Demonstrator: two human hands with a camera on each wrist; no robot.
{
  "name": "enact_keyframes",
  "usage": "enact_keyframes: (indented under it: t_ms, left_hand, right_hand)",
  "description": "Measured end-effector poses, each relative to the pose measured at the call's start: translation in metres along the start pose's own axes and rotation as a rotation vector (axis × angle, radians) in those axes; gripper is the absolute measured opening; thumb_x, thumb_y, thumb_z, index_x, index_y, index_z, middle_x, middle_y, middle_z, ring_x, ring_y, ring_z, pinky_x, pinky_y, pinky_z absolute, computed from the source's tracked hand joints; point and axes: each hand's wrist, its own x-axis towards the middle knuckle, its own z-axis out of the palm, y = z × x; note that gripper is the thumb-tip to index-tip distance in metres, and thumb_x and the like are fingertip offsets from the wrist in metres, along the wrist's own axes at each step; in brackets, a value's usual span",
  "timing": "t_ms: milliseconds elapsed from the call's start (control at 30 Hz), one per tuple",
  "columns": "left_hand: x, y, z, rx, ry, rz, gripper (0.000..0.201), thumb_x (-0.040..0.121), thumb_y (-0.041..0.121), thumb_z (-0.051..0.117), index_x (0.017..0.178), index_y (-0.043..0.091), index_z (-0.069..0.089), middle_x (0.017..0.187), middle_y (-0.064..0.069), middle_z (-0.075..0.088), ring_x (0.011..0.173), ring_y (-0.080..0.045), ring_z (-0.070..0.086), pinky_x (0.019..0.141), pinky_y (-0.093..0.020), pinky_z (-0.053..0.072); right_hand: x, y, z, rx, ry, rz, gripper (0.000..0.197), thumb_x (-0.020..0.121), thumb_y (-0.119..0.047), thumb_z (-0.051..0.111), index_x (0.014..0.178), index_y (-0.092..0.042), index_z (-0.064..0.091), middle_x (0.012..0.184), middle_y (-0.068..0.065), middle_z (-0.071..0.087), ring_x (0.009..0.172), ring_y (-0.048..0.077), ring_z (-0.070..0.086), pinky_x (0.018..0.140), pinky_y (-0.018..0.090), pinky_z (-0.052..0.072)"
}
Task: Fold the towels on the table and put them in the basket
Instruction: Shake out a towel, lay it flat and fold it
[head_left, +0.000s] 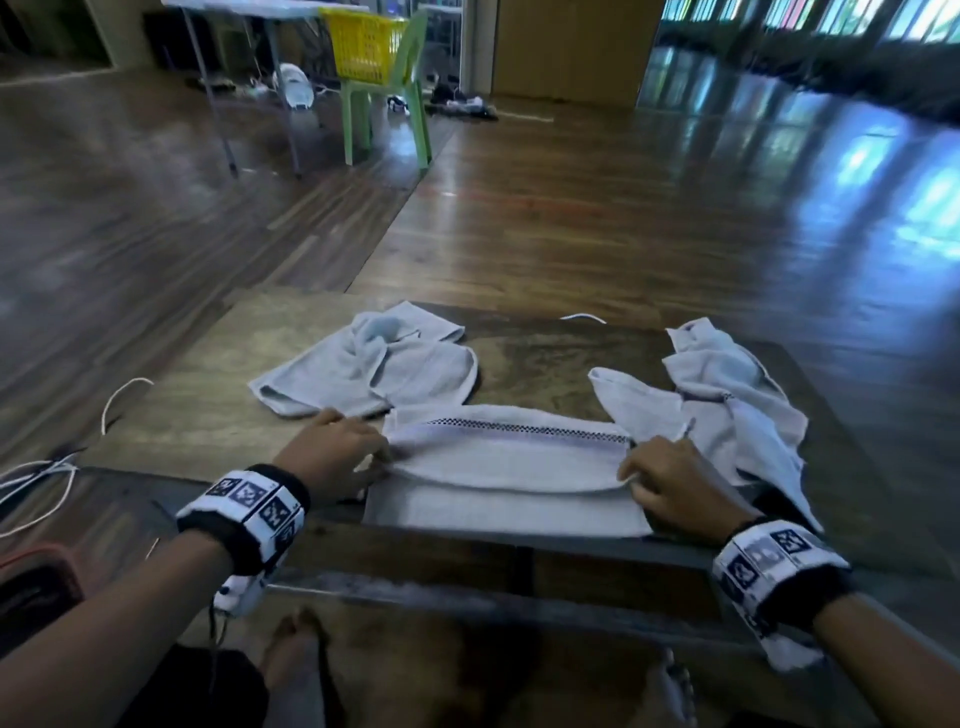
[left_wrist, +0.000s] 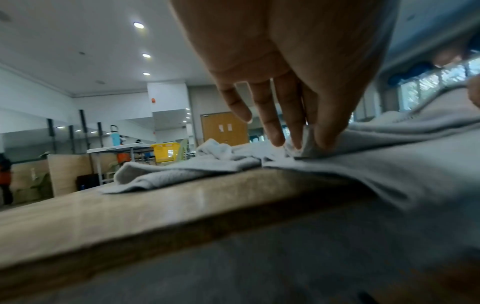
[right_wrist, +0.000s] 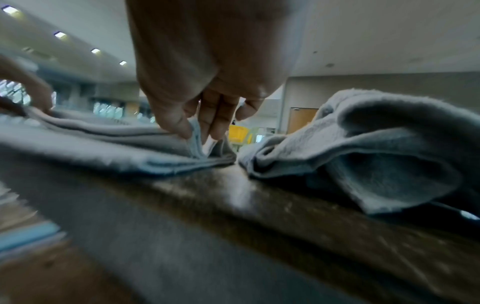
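Observation:
A pale grey towel (head_left: 506, 462) with a checkered stripe lies half folded at the near edge of the low wooden table (head_left: 540, 358). My left hand (head_left: 337, 452) pinches its left corner (left_wrist: 306, 142) between thumb and fingers. My right hand (head_left: 670, 478) pinches the right corner (right_wrist: 196, 142), where several layers meet. A second crumpled towel (head_left: 374, 364) lies behind at the left, also in the left wrist view (left_wrist: 182, 170). A third towel (head_left: 727, 400) is heaped at the right, close beside my right hand (right_wrist: 376, 148). The yellow basket (head_left: 366, 44) sits on a green chair far across the room.
White cables (head_left: 119, 400) trail off the table's left side. A green plastic chair (head_left: 389, 114) and a folding table (head_left: 249, 62) stand far off on the wooden floor. My bare feet (head_left: 296, 660) are under the table's near edge.

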Motion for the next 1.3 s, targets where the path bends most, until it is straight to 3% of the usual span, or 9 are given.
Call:
enact_keyframes:
  t_ms: [67,200,333,433,567,800,933,1133,1300]
  left_hand:
    - [-0.009,0.003,0.009,0.006,-0.009,0.035,0.007,0.068,0.037,0.071,0.072,0.032,0.067,0.07,0.013,0.067,0.063,-0.012,0.065,0.066,-0.026,0.045]
    - [-0.021,0.003,0.018,-0.096,0.025,-0.018,0.032,0.076,0.044,0.041,0.082,0.033,0.07,0.082,0.014,0.07,0.072,-0.012,0.067,0.07,-0.028,0.04]
    - [-0.019,0.004,0.015,-0.092,0.008,-0.035,0.019,0.076,0.04,0.054,0.084,0.033,0.07,0.085,0.014,0.071,0.075,-0.014,0.067,0.068,-0.032,0.044]
    - [-0.018,0.006,0.016,-0.063,0.016,-0.031,0.031,0.076,0.046,0.043,0.082,0.033,0.07,0.08,0.014,0.069,0.071,-0.013,0.067,0.068,-0.03,0.044]
    - [-0.018,0.007,0.018,-0.047,0.039,-0.027,0.034,0.076,0.047,0.04,0.082,0.031,0.07,0.078,0.014,0.068,0.07,-0.013,0.066,0.067,-0.03,0.044]
    - [-0.01,0.008,0.017,-0.054,0.052,-0.047,0.009,0.071,0.034,0.065,0.078,0.029,0.069,0.077,0.011,0.07,0.07,-0.015,0.067,0.069,-0.031,0.042]
    - [-0.009,0.01,0.018,-0.058,0.051,-0.053,0.02,0.062,0.022,0.081,0.078,0.026,0.07,0.077,0.009,0.07,0.068,-0.017,0.067,0.07,-0.033,0.044]
    - [-0.009,0.014,0.017,-0.076,-0.012,-0.096,0.02,0.07,0.022,0.076,0.089,0.022,0.07,0.089,0.004,0.071,0.079,-0.02,0.067,0.079,-0.037,0.043]
    - [-0.007,0.014,0.017,-0.085,-0.044,-0.108,0.017,0.075,0.023,0.07,0.092,0.023,0.07,0.094,0.005,0.07,0.085,-0.019,0.065,0.084,-0.037,0.04]
  right_hand:
    - [-0.006,0.0,0.009,-0.001,-0.112,-0.022,0.014,0.069,-0.016,0.059,0.077,-0.025,0.066,0.082,-0.007,0.066,0.079,0.019,0.064,0.069,0.036,0.044]
    - [-0.004,0.009,0.001,0.087,-0.18,0.028,0.013,0.076,-0.016,0.066,0.085,-0.023,0.072,0.088,-0.003,0.069,0.083,0.016,0.065,0.074,0.031,0.049]
    - [0.007,0.001,-0.013,0.019,0.071,0.06,0.012,0.075,-0.009,0.073,0.085,-0.017,0.073,0.087,0.001,0.072,0.08,0.017,0.064,0.075,0.04,0.051]
    - [0.01,-0.011,-0.015,-0.153,0.244,0.042,0.01,0.073,-0.011,0.075,0.082,-0.016,0.073,0.085,0.002,0.069,0.08,0.022,0.061,0.073,0.039,0.042]
    - [0.0,-0.011,-0.002,-0.273,0.062,-0.116,0.009,0.071,-0.021,0.079,0.079,-0.022,0.075,0.079,-0.004,0.066,0.074,0.019,0.06,0.07,0.032,0.028]
    - [-0.009,-0.007,0.0,-0.175,-0.057,-0.122,0.018,0.068,-0.019,0.08,0.086,-0.022,0.075,0.08,-0.005,0.067,0.074,0.017,0.063,0.065,0.035,0.043]
    - [-0.009,-0.004,0.0,-0.254,-0.069,-0.153,0.026,0.066,-0.022,0.081,0.091,-0.02,0.075,0.083,-0.005,0.068,0.076,0.016,0.064,0.063,0.032,0.044]
    - [-0.002,0.001,0.007,-0.075,-0.103,-0.045,0.018,0.079,-0.017,0.071,0.097,-0.017,0.075,0.088,0.001,0.07,0.079,0.02,0.065,0.068,0.038,0.052]
    - [-0.001,0.0,-0.002,-0.048,-0.092,-0.045,0.015,0.076,-0.02,0.075,0.091,-0.021,0.076,0.086,-0.002,0.072,0.076,0.014,0.065,0.069,0.036,0.053]
